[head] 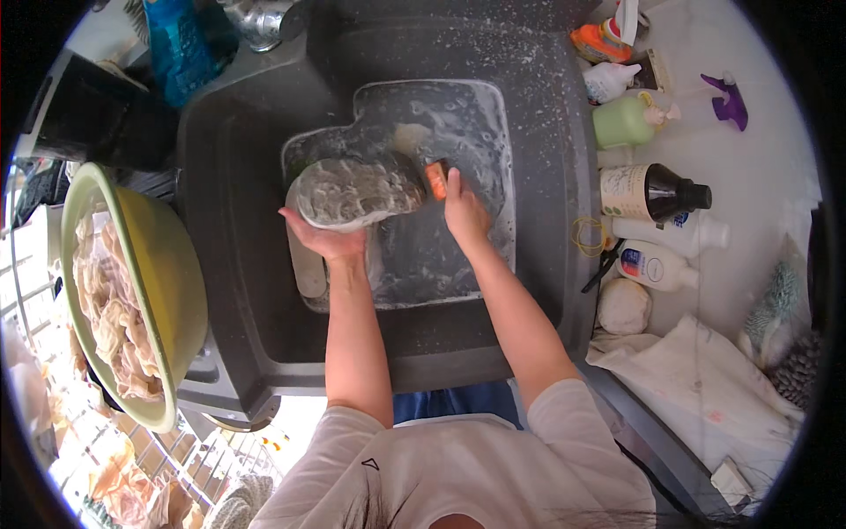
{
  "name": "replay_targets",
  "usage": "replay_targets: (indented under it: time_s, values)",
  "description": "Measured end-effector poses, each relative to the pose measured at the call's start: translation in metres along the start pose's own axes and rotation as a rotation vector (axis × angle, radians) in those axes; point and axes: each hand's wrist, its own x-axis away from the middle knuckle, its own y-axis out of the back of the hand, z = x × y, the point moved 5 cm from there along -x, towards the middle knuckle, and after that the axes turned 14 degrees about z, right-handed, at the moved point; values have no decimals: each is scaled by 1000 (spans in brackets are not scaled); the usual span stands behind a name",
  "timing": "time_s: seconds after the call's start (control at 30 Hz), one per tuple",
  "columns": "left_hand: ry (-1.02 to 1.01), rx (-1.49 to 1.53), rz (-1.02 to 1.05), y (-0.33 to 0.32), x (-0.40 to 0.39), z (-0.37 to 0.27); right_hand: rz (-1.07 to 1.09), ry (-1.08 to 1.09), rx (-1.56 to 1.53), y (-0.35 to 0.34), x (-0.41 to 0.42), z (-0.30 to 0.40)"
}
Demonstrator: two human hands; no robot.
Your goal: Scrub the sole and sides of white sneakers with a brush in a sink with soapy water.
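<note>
My left hand (330, 239) holds a soapy grey shoe (353, 192) from below, its sole turned up, above the soapy water (423, 258) in a dark grey utility sink (228, 218). In my right hand (466, 210) is a small brush with an orange body (437, 180), just right of the shoe and apart from it. Which way its bristles face cannot be told. Another pale, rounded thing, perhaps a second shoe (305, 268), lies partly under the left hand at the water's left edge. A pale patch (411, 139) shows behind the shoe.
Left of the sink stands a yellow-green basin (185, 284) of wet cloth. Several bottles, among them a brown one (661, 192) and a green pump bottle (621, 122), line the right ledge, with a purple spray head (727, 102) and a white cloth (694, 370). A blue bottle (175, 53) is at upper left.
</note>
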Motion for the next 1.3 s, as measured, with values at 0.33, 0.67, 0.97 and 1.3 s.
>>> replay_targets:
  time_s: [0.33, 0.67, 0.97, 1.3]
  values:
    - [133, -213, -88, 35, 6, 8, 382, 323, 84, -27, 89, 97]
    - [159, -192, -126, 31, 12, 22, 376, 145, 111, -40, 36, 35]
    - [186, -120, -124, 47, 21, 17, 334, 198, 232, -42, 18, 48]
    - [653, -363, 112, 72, 7, -22, 303, 64, 195, -39, -23, -26]
